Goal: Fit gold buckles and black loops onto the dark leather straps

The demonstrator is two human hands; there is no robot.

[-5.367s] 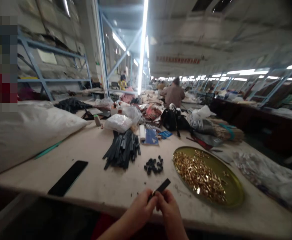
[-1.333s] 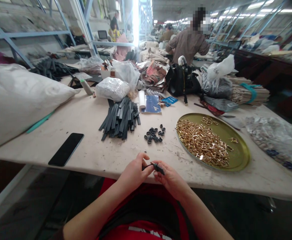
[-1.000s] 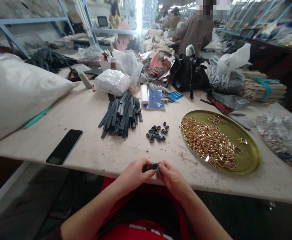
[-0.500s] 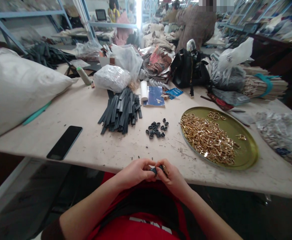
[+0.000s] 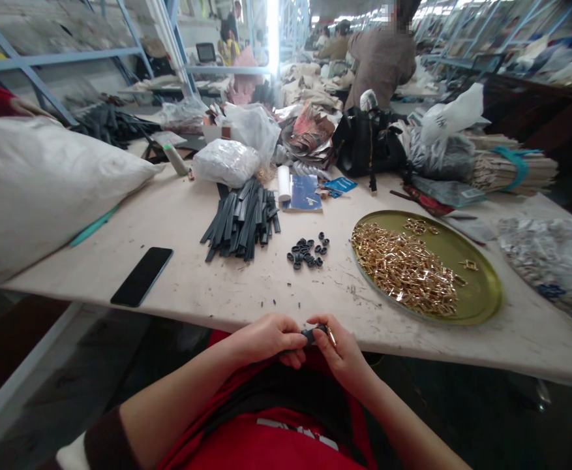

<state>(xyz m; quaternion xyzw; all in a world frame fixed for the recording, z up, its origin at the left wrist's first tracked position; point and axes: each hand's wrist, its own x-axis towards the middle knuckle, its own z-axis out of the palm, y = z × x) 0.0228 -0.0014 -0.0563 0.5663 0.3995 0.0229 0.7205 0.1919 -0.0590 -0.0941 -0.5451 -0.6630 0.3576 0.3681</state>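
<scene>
My left hand [image 5: 276, 339] and my right hand [image 5: 340, 352] meet at the table's front edge, above my lap. Between them is a short dark strap [image 5: 308, 335], pinched from both sides. A gold buckle [image 5: 331, 336] shows at the fingers of my right hand, by the strap's right end; how the two are joined is hidden. Beyond my hands lie several small black loops [image 5: 309, 254] and a pile of dark strips [image 5: 240, 222]. To the right, a round brass-coloured tray [image 5: 486, 287] bears a heap of gold buckles [image 5: 407, 267].
A black phone [image 5: 142, 277] lies at the left, near a big white sack [image 5: 45, 189]. Along the back are a blue booklet [image 5: 306, 192], a white roll [image 5: 284, 183], plastic bags and a black bag [image 5: 371, 140]. A person [image 5: 381, 55] stands beyond the table.
The view has shifted slightly. My left fingers have shifted on the strap, its lower fingers now showing beneath. My right index finger has lifted, and the buckle shows more at its side.
</scene>
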